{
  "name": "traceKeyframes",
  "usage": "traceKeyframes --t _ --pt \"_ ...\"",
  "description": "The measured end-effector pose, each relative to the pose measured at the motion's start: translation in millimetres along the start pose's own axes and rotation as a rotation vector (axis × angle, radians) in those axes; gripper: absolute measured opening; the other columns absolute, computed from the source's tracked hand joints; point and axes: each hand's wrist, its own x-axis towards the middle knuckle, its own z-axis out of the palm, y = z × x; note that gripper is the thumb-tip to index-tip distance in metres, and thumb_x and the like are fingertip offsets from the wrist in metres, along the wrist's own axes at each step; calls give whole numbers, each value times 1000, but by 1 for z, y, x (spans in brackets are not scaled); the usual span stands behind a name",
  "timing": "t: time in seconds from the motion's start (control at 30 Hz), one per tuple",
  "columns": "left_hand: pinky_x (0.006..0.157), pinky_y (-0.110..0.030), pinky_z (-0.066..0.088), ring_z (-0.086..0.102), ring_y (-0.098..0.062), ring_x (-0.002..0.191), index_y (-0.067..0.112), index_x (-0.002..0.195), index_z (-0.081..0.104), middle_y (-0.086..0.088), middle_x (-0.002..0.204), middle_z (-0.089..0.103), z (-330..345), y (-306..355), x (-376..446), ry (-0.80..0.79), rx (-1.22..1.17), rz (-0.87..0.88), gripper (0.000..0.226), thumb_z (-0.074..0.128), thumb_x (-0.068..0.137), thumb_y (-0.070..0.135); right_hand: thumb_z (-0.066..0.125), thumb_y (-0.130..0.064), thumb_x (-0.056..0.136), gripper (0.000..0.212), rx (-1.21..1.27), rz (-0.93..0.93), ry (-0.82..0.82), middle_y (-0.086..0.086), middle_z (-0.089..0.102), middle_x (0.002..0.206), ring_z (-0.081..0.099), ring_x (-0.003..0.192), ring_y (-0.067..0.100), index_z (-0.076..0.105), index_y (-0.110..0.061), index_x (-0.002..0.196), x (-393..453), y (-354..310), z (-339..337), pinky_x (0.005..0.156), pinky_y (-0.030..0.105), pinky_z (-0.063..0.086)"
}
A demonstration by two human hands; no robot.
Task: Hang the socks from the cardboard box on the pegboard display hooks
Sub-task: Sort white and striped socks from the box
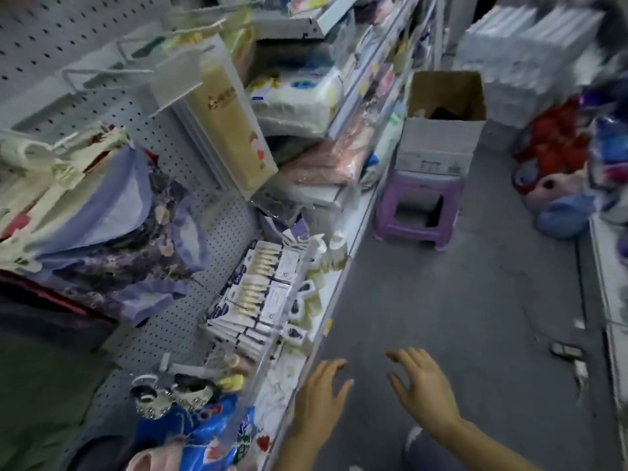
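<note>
An open cardboard box (438, 144) stands on a purple plastic stool (419, 212) in the aisle, far ahead; something dark lies inside it. The grey pegboard (68, 28) fills the left, with bare white wire hooks (112, 74) sticking out near its top. My left hand (323, 399) and my right hand (421, 385) hover low over the floor, fingers spread and holding nothing, well short of the box. The frame is blurred.
Packaged goods (251, 294) and folded cloth items (102, 226) crowd the lower pegboard and shelf edge on the left. Stacked packs (299, 96) fill the shelves behind. Plush slippers (557, 198) sit at the right. The grey floor (458, 317) runs between.
</note>
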Motion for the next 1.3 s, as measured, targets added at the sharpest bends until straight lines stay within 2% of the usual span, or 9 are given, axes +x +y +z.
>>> traceKeyframes --t 0.1,0.23,0.3,0.4,0.47,0.77,0.9,1.13,1.3 --pt "96 -18 42 57 -10 119 33 124 63 13 124 62 15 10 32 -36 -46 58 97 10 70 93 88 -14 66 41 0 96 -6 -13 62 89 54 83 8 68 -25 100 14 13 -12 64 15 39" --pt "99 -20 42 54 -10 121 46 118 53 15 125 58 29 30 95 -125 3 112 90 1 63 95 92 -16 59 45 -20 160 25 -16 61 87 50 84 6 69 -26 96 49 46 -24 61 9 35" --pt "100 -19 40 54 -8 121 45 121 54 15 126 57 36 49 128 -156 44 152 73 18 76 90 93 -16 56 47 -32 178 46 -14 61 85 49 85 8 69 -25 95 72 69 -32 63 12 37" --pt "86 -11 40 63 -1 98 42 116 57 19 109 63 45 81 178 -115 107 174 36 53 82 51 91 -17 58 45 -43 180 66 -13 60 85 54 82 10 68 -26 96 111 102 -50 65 16 42" --pt "78 -10 42 65 0 91 42 112 59 21 105 64 56 101 212 -115 82 186 35 55 77 46 88 -19 62 43 -41 149 96 -13 59 86 54 81 10 66 -27 97 138 126 -65 64 18 44" --pt "92 -16 41 57 -4 113 35 126 59 18 123 58 70 210 355 -172 75 284 36 60 90 36 89 -8 58 44 -96 191 230 -5 62 86 48 82 14 70 -17 97 265 223 -129 73 24 38" --pt "90 -22 46 61 -10 102 35 115 61 11 112 65 76 239 422 -108 37 288 33 54 84 41 88 -7 63 41 -73 221 230 -6 63 89 55 82 17 70 -16 99 323 255 -144 73 24 40" --pt "80 -25 52 64 -10 94 25 113 69 10 107 68 62 304 575 59 -23 363 28 71 87 19 85 -5 66 38 -81 214 277 -3 63 89 54 81 19 70 -13 100 449 304 -176 71 25 40" --pt "80 -25 50 66 -15 95 23 111 69 7 107 69 49 351 689 93 23 403 28 73 84 16 81 -7 70 34 -93 221 273 0 65 93 60 83 26 69 -13 102 551 334 -207 69 34 52"
